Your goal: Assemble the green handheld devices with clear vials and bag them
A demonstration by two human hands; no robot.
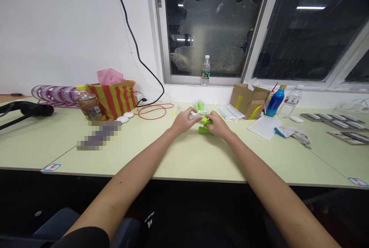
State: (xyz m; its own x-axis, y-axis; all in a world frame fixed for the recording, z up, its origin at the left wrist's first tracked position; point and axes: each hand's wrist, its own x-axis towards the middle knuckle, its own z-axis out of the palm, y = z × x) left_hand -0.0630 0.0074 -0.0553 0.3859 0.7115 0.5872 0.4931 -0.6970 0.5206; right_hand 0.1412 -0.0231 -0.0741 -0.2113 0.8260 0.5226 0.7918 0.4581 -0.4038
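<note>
At the middle of the table my left hand [183, 121] is closed on a clear plastic piece [197, 119], its thumb and fingers pinching it. Close beside it, my right hand [219, 126] grips a bright green plastic part [205, 121] that meets the clear piece end to end. Their exact kind is too small to make out. Another flat green piece [204, 130] shows just below the right fingers; whether it is joined to the upper part I cannot tell. Behind the hands lies a clear bag [201, 106] with green pieces inside.
A cardboard box [248, 100], a blue bottle [276, 101] and a clear bottle [291, 102] stand at the back right. White paper [263, 128] and a glove-like cloth [296, 134] lie nearer. A striped bag [113, 100] and red cable [151, 113] are left.
</note>
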